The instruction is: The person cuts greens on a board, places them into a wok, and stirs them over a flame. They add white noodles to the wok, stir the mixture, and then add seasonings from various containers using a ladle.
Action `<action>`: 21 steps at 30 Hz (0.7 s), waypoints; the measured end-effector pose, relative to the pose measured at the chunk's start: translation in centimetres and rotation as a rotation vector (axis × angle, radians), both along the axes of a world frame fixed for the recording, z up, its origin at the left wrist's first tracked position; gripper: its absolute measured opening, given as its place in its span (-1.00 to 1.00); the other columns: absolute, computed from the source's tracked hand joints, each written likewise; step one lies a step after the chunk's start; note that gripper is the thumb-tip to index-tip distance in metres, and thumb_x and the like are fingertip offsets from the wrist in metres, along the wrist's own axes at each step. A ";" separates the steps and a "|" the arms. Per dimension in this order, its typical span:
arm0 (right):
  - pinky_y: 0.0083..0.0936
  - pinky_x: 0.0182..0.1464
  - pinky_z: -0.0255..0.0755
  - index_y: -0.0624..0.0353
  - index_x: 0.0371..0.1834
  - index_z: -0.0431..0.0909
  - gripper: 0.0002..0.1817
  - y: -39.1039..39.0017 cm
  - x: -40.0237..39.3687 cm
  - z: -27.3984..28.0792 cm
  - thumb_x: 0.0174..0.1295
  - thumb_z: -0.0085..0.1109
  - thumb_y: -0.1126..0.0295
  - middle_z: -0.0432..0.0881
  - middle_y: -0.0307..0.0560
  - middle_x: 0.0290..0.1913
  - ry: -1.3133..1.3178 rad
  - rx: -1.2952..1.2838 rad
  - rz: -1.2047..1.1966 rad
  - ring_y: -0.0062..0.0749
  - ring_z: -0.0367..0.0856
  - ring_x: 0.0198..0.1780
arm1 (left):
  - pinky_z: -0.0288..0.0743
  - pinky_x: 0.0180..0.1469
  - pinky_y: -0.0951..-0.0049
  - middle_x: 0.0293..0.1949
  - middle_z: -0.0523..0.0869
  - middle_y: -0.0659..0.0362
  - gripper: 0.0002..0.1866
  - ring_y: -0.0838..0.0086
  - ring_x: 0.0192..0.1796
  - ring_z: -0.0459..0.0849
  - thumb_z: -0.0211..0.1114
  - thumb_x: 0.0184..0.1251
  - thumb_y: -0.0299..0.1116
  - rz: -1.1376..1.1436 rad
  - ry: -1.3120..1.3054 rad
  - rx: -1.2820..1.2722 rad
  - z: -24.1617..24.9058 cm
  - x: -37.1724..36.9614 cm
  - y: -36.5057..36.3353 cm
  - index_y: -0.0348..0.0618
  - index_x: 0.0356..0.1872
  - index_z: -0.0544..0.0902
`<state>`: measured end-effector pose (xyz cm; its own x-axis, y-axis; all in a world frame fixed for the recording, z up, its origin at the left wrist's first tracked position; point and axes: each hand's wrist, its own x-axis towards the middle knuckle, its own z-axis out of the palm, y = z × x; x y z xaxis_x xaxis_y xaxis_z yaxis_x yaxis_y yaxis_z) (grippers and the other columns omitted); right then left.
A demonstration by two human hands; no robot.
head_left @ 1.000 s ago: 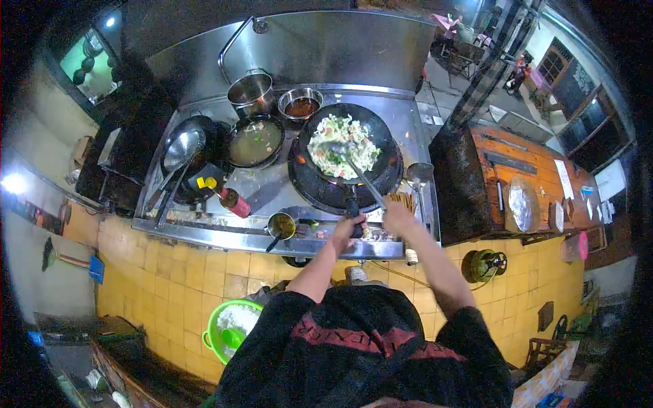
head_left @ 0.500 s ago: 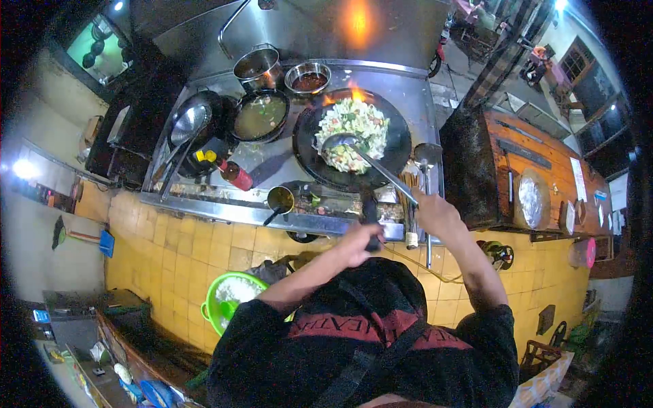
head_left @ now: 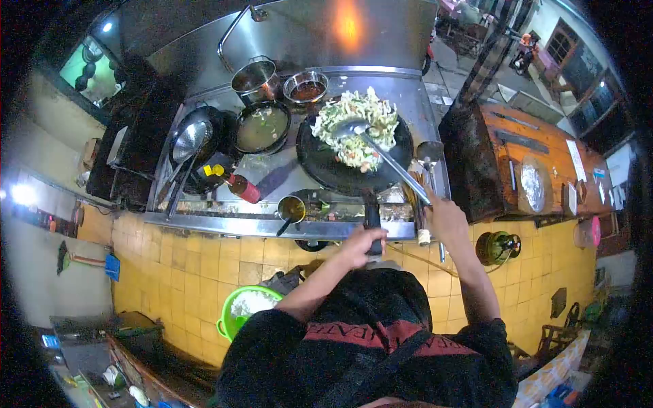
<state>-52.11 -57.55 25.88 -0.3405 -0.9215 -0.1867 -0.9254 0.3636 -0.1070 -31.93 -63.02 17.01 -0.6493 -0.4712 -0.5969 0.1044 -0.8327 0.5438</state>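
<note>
My left hand [head_left: 359, 247] is wrapped round the dark handle of a large black wok [head_left: 323, 168] on the stove. In the wok, a heap of pale and green chopped food with reddish bits [head_left: 373, 109] is piled toward the far side, partly above the rim. My right hand [head_left: 447, 219] grips the long handle of a metal ladle [head_left: 394, 165], whose bowl rests against the food. The near part of the wok shows its bare black surface.
Left on the stove are a pan of broth [head_left: 262, 129], a steel pot [head_left: 257, 80], a bowl of dark sauce [head_left: 306, 87], a strainer [head_left: 194, 141], a red bottle [head_left: 243, 189] and a small saucepan [head_left: 291, 207]. A green basin [head_left: 230, 313] and a gas cylinder [head_left: 496, 250] stand below.
The food has shifted toward the wok's far side and rises higher there. The ladle's bowl has moved away from me. Flames at the far rim no longer show.
</note>
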 end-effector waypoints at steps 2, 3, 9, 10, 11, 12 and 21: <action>-0.10 -0.25 0.45 -0.06 0.24 0.23 -0.46 0.9 1.5 -0.2 0.15 0.06 0.25 0.56 0.16 -0.36 -0.123 -0.093 -0.055 0.08 0.56 -0.30 | 0.38 -0.61 0.47 -0.62 0.52 0.21 -0.91 0.54 -0.63 0.48 0.23 0.07 -0.50 0.068 0.039 -0.204 -5.6 -0.5 -2.8 -0.24 -0.49 0.49; -0.10 -0.25 0.45 -0.06 0.24 0.23 -0.46 0.6 2.3 -0.7 0.15 0.06 0.25 0.56 0.16 -0.36 -0.119 -0.101 -0.076 0.08 0.56 -0.30 | 0.38 -0.61 0.48 -0.62 0.51 0.21 -0.92 0.54 -0.64 0.47 0.23 0.07 -0.50 0.067 -0.058 -0.227 -5.1 -0.3 -3.7 -0.24 -0.49 0.49; -0.07 -0.23 0.47 0.08 0.28 0.11 -0.43 -5.2 4.4 -9.0 0.17 -0.07 0.25 0.50 0.23 -0.17 -0.212 -0.221 -0.221 0.12 0.57 -0.25 | 0.43 -0.59 0.49 -0.57 0.54 0.14 -0.87 0.49 -0.62 0.51 0.16 0.09 -0.59 0.219 -0.109 -0.320 -8.7 -1.9 -8.1 -0.23 -0.36 0.41; -0.06 -0.21 0.46 0.11 0.27 0.12 -0.44 -6.5 3.7 -12.4 0.17 -0.07 0.28 0.50 0.27 -0.19 -0.160 -0.223 -0.211 0.13 0.57 -0.25 | 0.44 -0.58 0.50 -0.55 0.55 0.14 -0.87 0.49 -0.60 0.53 0.16 0.08 -0.60 0.185 -0.065 -0.333 -9.4 -1.9 -8.3 -0.23 -0.35 0.41; -0.05 -0.20 0.45 0.12 0.27 0.12 -0.44 -7.4 3.1 -13.2 0.17 -0.07 0.29 0.50 0.29 -0.20 -0.131 -0.232 -0.210 0.13 0.56 -0.25 | 0.44 -0.57 0.50 -0.53 0.56 0.14 -0.87 0.49 -0.58 0.54 0.15 0.08 -0.61 0.155 -0.022 -0.343 -11.2 -1.9 -8.9 -0.24 -0.35 0.42; -0.05 -0.18 0.45 0.13 0.27 0.13 -0.45 -8.2 2.5 -13.9 0.17 -0.07 0.30 0.50 0.32 -0.22 -0.103 -0.240 -0.209 0.14 0.56 -0.26 | 0.45 -0.57 0.51 -0.50 0.58 0.14 -0.85 0.51 -0.55 0.56 0.17 0.09 -0.59 0.103 0.030 -0.388 -14.0 -2.0 -9.9 -0.24 -0.31 0.41; -0.10 -0.19 0.49 0.23 0.27 0.10 -0.48 -8.0 3.5 -14.1 0.23 -0.16 0.37 0.51 0.32 -0.16 -0.207 -0.234 -0.222 0.13 0.58 -0.21 | 0.45 -0.47 0.53 -0.37 0.59 0.22 -0.63 0.54 -0.44 0.56 0.10 0.27 -0.01 -0.237 -0.202 -0.423 -15.0 5.2 -1.5 -0.14 -0.23 0.50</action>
